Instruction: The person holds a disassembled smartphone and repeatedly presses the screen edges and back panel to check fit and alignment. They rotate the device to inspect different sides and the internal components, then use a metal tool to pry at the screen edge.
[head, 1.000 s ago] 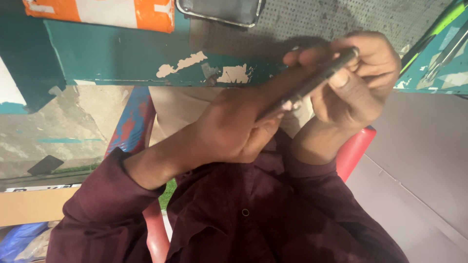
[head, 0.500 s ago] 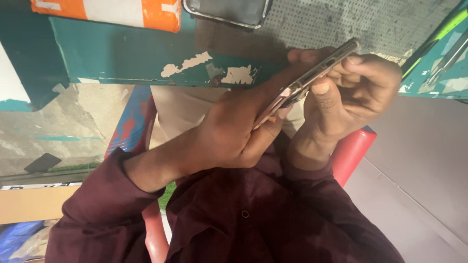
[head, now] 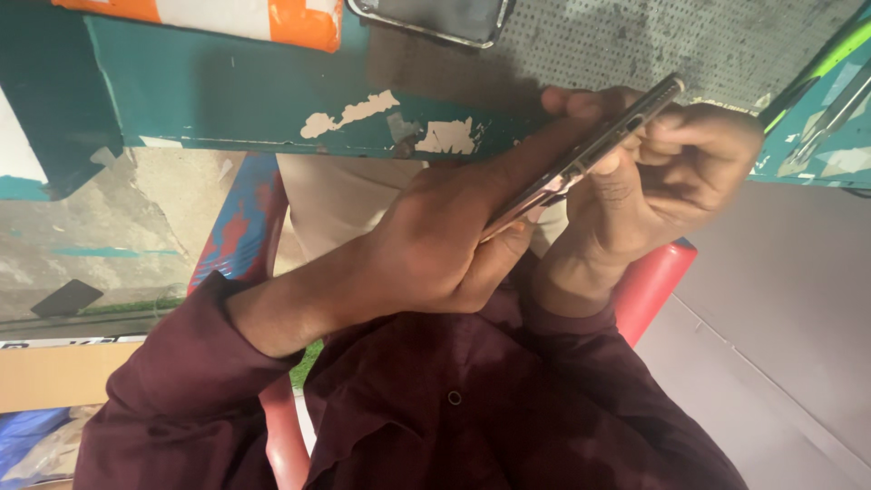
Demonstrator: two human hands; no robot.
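Both hands, left (head: 435,249) and right (head: 667,172), grip a slim phone (head: 585,159) edge-on.

Teal-painted table (head: 227,100), paint chipped along its front edge with pale patches showing. On top, a grey perforated mat (head: 617,36) covers the middle-right part. A dark phone (head: 431,16) with a silvery rim lies flat at the mat's left edge. Left of it, an orange-and-white box (head: 236,14). Far right, a green-handled tool (head: 812,73) and metal tweezers (head: 830,113) rest on the tabletop.
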